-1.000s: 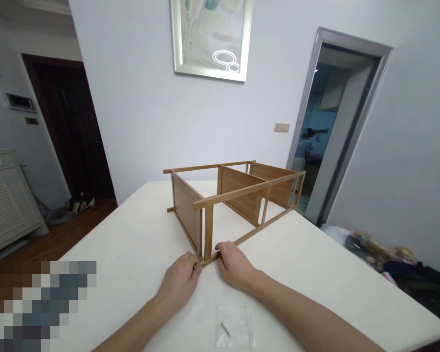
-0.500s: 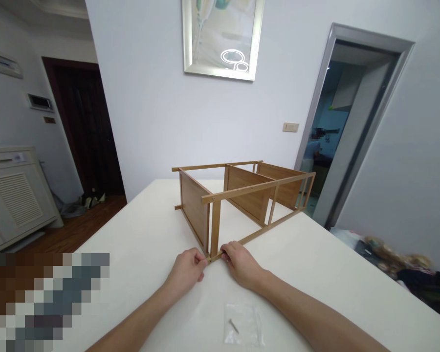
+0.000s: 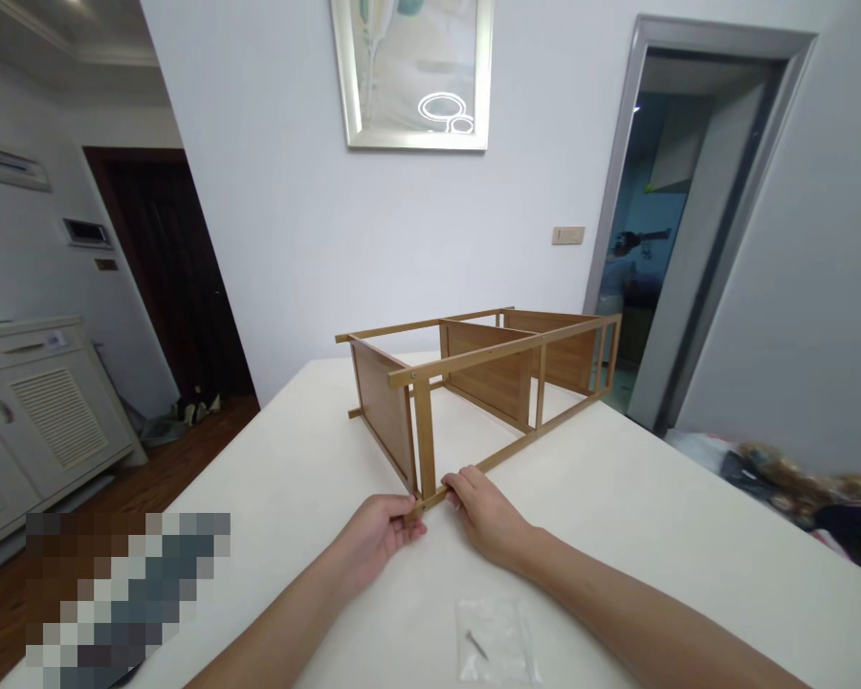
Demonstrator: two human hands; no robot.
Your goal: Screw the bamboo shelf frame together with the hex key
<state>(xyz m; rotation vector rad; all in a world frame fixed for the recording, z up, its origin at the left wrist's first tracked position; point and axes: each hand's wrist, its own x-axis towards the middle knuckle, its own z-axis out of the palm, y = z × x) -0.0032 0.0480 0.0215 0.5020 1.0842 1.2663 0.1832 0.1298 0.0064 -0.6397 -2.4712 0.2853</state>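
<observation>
A wooden shelf rack lies on its side on a white table, its leg ends towards the left. At the nearest corner, my left hand is closed around the end of the lower front leg, thumb above and fingers below. My right hand grips the same leg a little further right, fingers curled over it. Below my hands lies a clear plastic bag with a screw on or in it; I cannot tell which.
A framed picture hangs on the wall behind the table. To the right are a doorway, with a person partly visible inside, and a heap of cloth-like items. A white cabinet stands at the left.
My left hand has gone from a pinch at the leg's end to a wider hold around it, fingers now underneath. My right hand keeps its grip. The camera view has shifted slightly.
</observation>
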